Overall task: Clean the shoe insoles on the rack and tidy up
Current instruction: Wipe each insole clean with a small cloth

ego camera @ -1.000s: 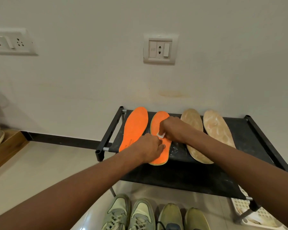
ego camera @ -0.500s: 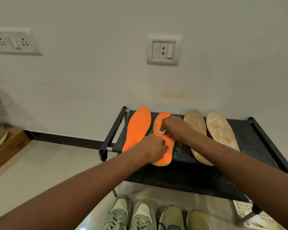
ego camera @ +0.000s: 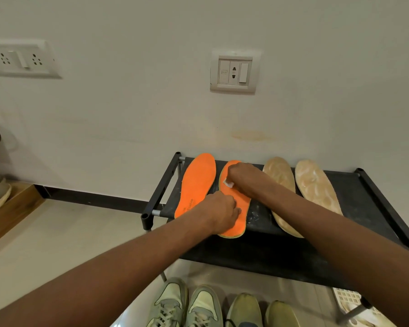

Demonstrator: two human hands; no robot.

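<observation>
Right hand (ego camera: 242,179) with white wipe (ego camera: 228,183) has moved up second orange insole (ego camera: 236,204) toward the toe; left hand (ego camera: 222,212) unchanged.

Bare forearms (no sleeves showing).

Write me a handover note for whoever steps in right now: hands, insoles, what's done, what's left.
Right hand pinches a small white wipe against the second orange insole, near its toe end.
Left hand presses that insole's heel end onto the black rack.
First orange insole lies to its left, two tan insoles to its right, both with whitish residue.
Left: finish this one, likely the tan pair, then tidy.
</observation>
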